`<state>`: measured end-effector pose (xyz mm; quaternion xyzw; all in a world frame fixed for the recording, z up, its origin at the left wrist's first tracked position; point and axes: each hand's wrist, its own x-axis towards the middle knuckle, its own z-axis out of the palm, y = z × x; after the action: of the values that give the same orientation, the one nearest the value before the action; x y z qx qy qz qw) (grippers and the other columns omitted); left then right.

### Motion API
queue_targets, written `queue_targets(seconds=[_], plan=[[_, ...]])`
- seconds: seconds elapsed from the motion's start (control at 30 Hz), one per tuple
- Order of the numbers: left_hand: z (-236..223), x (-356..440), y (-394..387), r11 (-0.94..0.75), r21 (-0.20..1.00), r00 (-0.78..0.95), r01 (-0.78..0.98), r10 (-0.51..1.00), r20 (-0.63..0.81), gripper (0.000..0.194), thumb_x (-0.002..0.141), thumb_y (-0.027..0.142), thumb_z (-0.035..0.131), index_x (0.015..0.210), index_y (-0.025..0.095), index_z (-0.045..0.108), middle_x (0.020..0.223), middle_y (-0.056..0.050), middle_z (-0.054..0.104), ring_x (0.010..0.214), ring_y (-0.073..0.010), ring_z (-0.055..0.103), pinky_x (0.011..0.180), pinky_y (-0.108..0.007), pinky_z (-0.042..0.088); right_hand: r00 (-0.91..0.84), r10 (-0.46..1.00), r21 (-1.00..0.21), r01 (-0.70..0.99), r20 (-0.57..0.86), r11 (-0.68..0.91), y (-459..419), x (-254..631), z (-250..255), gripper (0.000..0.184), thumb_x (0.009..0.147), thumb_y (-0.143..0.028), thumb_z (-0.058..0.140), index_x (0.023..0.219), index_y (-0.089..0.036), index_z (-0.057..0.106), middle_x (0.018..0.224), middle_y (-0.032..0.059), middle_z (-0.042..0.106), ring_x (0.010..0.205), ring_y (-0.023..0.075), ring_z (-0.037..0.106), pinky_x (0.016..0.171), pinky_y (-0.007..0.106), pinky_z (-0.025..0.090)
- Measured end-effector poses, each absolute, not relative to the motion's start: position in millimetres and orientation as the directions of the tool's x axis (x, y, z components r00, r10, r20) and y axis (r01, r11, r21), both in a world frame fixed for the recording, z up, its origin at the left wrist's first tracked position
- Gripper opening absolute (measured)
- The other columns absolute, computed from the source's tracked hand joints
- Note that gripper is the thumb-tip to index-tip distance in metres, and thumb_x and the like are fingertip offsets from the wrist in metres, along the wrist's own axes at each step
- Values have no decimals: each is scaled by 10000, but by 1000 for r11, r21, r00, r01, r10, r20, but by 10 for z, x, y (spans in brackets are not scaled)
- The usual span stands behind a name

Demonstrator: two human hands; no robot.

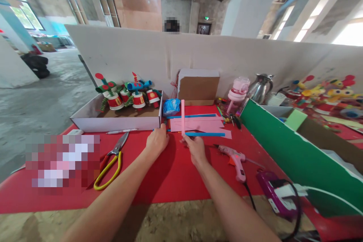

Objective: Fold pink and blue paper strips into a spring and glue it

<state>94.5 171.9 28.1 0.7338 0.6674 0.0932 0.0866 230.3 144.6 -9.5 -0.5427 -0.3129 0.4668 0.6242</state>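
Note:
My right hand (195,148) pinches two paper strips where they meet at a corner. The pink paper strip (183,117) stands upright, and the blue paper strip (208,134) runs off to the right. My left hand (158,138) is closed beside the front right corner of the white box, its thumb raised; what it holds, if anything, is hidden. Beyond my right hand lie pink paper sheets (198,124) with more blue strips on them. A pink hot glue gun (234,160) rests to the right of that hand. Yellow-and-red-handled scissors (113,159) lie left of my left forearm.
The white box (116,124) holds several paper-cup figures (138,100). A green-sided box (272,155) borders the right, by a purple power strip (273,193) with cables. A blue packet (171,106), pink bottle (238,92) and metal jug (259,87) stand towards the back partition (136,53).

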Motion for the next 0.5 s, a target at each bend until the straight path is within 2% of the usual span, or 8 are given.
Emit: queue_targets(seconds=[0.1,0.17,0.23,0.27,0.33,0.4,0.5], plan=[[302,920,1678,-102,308,71,946,991,110,257,861,302,400,1029,172,544,973,-171,627,776,-272,644,617,-313,423,304,942,-952,-303,-143,-47,1429,2278,-77,263,538,-385,746,579,-172,598,510,-2,614,521,153,609,514,246,415],[279,867,1636,-188,469,121,863,978,170,228,862,293,387,916,175,574,879,-121,635,707,-234,626,606,-303,415,216,965,-939,-336,-150,-71,1408,2250,-66,265,540,-377,751,584,-168,595,514,-9,613,511,142,604,531,246,421],[235,823,1600,-236,711,185,662,971,150,232,845,332,412,825,176,582,688,-46,606,592,-184,583,562,-273,404,147,979,-941,-328,-143,-88,1383,2225,-59,266,550,-378,752,591,-165,598,523,-8,619,503,130,590,541,247,425],[212,812,1585,-205,825,205,527,973,111,246,831,370,433,819,175,583,625,-16,579,538,-161,553,525,-257,395,129,982,-945,-315,-137,-91,1371,2215,-58,266,555,-380,754,601,-167,601,527,-9,621,501,128,583,542,247,426],[173,819,1561,-95,958,234,269,972,31,288,788,437,497,830,166,585,568,19,547,471,-124,500,463,-228,374,115,986,-952,-295,-121,-82,1356,2206,-61,271,555,-384,762,623,-177,599,534,-16,622,506,129,575,547,251,434],[150,848,1540,-9,994,252,110,968,-19,317,740,462,567,812,153,585,559,26,548,451,-95,468,436,-205,362,109,989,-955,-290,-103,-67,1350,2205,-70,279,551,-384,772,634,-188,591,546,-22,621,524,132,574,556,253,444],[130,884,1519,45,998,260,47,964,-55,317,692,452,634,745,144,582,569,12,578,444,-73,447,422,-188,345,91,993,-959,-280,-76,-48,1350,2205,-89,279,550,-374,780,625,-193,581,559,-26,615,546,131,574,581,254,462]])
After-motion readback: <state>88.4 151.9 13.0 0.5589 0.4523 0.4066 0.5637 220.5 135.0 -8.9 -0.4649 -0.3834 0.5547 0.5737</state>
